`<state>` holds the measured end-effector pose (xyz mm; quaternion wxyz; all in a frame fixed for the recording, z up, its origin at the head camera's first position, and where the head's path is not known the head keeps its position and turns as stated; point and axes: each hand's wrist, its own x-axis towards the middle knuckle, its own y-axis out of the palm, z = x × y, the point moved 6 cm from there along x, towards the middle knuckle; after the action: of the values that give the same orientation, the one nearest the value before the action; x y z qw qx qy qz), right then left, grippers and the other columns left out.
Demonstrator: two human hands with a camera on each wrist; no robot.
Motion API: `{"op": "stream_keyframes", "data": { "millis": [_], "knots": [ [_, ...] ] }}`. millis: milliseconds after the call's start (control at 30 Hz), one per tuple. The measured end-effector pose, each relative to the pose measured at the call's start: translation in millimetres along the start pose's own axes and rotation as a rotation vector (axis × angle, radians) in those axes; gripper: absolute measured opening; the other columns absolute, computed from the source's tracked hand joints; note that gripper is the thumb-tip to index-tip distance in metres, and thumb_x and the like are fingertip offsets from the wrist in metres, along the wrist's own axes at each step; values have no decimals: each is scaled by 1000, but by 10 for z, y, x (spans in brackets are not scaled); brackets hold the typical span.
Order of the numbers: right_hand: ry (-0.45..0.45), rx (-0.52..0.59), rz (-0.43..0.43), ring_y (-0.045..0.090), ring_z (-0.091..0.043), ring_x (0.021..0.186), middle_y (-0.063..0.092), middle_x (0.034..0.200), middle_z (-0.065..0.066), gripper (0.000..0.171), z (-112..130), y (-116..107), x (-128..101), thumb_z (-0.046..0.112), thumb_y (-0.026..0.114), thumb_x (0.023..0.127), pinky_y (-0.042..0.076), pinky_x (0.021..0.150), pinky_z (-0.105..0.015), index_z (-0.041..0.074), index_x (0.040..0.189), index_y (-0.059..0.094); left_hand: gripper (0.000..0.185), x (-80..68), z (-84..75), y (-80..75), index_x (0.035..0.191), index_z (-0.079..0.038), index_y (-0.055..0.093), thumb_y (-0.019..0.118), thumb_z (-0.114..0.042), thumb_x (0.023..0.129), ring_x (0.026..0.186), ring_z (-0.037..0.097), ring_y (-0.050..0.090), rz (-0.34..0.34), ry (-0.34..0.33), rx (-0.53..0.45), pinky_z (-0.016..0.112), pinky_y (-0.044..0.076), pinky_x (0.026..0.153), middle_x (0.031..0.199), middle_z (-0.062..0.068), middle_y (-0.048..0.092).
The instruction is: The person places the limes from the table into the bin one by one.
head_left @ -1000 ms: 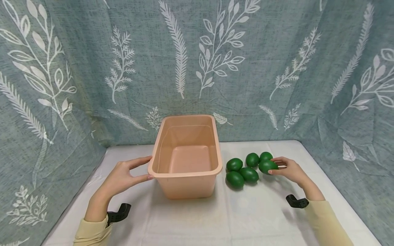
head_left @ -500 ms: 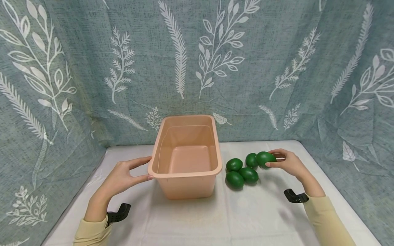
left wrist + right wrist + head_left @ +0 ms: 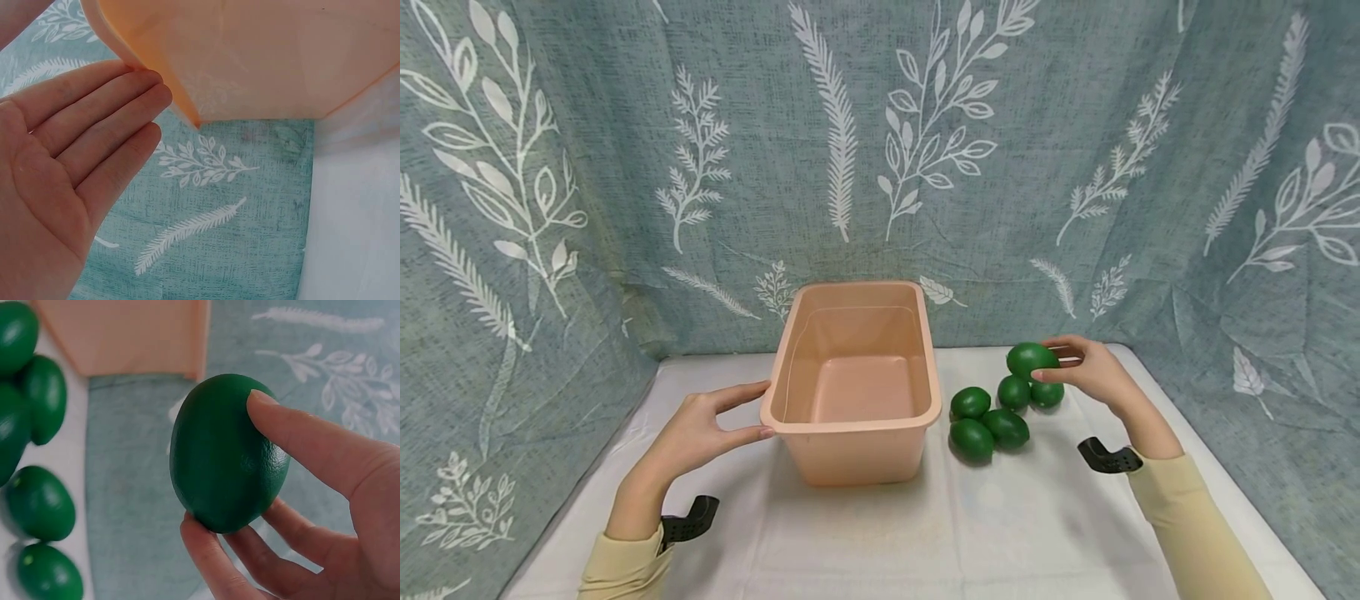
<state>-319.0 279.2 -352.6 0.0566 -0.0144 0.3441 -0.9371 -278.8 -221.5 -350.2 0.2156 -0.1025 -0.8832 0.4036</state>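
Observation:
A glossy dark green egg-shaped fruit, like an avocado [image 3: 1030, 362], is held up by my right hand [image 3: 1093, 371]. The thumb presses one side and the fingertips the other, as the right wrist view shows up close. Behind and below it lie two more such fruits, the nearest being a green fruit [image 3: 1015, 392]. My left hand [image 3: 688, 437] is at the left side of a peach plastic bin [image 3: 859, 457]. Its nearly straight fingers [image 3: 122, 122] touch the rim from outside, with the thumb by the front corner. The inside of the bin shows bare.
Closer to the bin's right side, three more green fruits [image 3: 972, 440] lie clustered on the white-covered table [image 3: 865, 550]. A teal leaf-patterned cloth [image 3: 760, 167] hangs behind and at both sides. A black band device [image 3: 1108, 457] sits on each wrist.
My right hand has lifted the green fruit up and moved it left and away, over the fruits at the back. The left hand and the bin have stayed still.

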Motion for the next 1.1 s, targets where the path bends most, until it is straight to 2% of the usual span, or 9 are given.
{"op": "stream_keyframes", "data": {
  "millis": [367,533,700,1100],
  "knots": [
    [-41,10,28,50,-38,124,46,139,-21,73,488,3,83,45,74,79,47,98,-52,10,138,47,62,-11,13,16,133,-18,57,74,-44,80,123,30,55,12,-11,-17,54,47,97,131,2,60],
    [-45,-18,34,50,-37,123,47,139,-17,72,700,16,139,45,75,78,47,97,-51,13,136,49,62,-4,16,12,133,-18,57,74,-44,80,123,30,55,9,-9,-23,53,47,97,131,2,60],
    [-71,-29,48,50,-36,124,48,138,-15,70,928,96,204,45,76,78,48,95,-50,14,135,50,61,-2,20,5,133,-18,57,75,-43,80,122,30,55,7,-7,-26,53,47,97,130,2,60],
    [-118,28,118,53,-29,119,54,133,-11,60,1410,387,401,36,79,76,50,94,-47,18,129,56,61,-5,7,2,133,-19,57,74,-44,80,123,30,54,22,-14,-36,53,47,97,131,2,60]
  ]
}}
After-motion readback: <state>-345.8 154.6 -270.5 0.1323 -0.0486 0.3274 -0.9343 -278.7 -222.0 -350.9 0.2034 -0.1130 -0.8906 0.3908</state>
